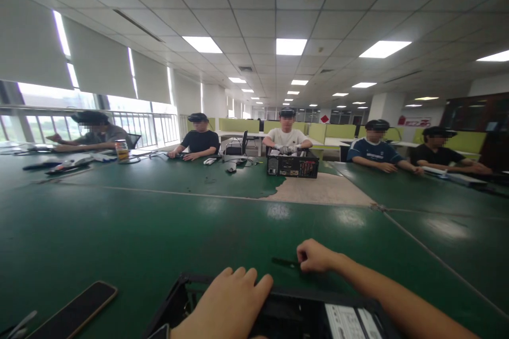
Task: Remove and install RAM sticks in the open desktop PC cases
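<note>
Pinching right hand [314,255] holds dark tool [284,262].

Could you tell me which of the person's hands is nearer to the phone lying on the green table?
Left. The left hand rests on the rim of the black computer case, just right of the phone. The right hand is farther right, pinching a small dark tool.

Bare left hand [225,304], bare right hand [314,255], sleeveless forearms

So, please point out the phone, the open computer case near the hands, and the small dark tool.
phone [73,310]: head view, middle of dark screen.
computer case [314,296]: head view, far top edge.
small dark tool [284,262]: head view, its shaft.
</note>
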`<control>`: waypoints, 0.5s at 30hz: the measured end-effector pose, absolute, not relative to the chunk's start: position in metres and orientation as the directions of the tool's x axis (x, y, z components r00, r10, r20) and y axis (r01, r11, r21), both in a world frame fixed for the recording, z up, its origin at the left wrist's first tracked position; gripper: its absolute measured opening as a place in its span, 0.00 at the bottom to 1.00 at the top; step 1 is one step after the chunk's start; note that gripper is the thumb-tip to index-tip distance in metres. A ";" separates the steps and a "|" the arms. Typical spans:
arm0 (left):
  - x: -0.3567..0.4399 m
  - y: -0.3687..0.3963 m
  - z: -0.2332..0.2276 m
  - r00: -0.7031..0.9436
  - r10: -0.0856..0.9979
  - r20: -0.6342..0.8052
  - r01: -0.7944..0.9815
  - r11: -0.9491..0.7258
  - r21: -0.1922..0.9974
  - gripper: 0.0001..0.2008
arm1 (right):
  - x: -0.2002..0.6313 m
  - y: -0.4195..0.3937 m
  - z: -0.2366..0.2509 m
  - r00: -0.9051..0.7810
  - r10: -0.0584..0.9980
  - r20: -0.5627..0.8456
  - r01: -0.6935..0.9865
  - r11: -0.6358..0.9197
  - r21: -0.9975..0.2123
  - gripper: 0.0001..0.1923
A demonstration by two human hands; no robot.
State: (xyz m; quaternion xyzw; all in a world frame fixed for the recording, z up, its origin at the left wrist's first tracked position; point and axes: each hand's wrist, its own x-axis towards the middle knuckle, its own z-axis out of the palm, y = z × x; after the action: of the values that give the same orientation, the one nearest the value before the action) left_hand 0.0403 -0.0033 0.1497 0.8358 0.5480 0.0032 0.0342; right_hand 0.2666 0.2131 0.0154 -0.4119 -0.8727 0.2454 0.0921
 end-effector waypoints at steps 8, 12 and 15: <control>0.037 0.003 0.143 0.514 0.855 0.071 0.857 -0.515 -0.002 0.19 | 0.384 0.111 0.122 -0.252 0.959 0.127 0.506 0.243 -0.828 0.18; 0.042 -0.003 0.151 0.616 0.768 0.177 0.788 -0.605 -0.116 0.12 | 0.381 0.013 0.165 -0.140 0.955 0.262 0.573 0.294 -0.765 0.20; 0.042 -0.010 0.157 0.662 0.718 0.217 0.749 -0.650 -0.132 0.10 | 0.380 -0.062 0.159 -0.056 0.926 0.374 0.727 0.295 -0.620 0.17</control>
State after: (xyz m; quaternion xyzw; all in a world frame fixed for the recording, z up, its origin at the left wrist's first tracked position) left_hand 0.0420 -0.0098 0.1570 0.9054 0.4050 0.0725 -0.1053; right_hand 0.3803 -0.0624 0.1592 -0.5784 -0.7142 0.1342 0.3707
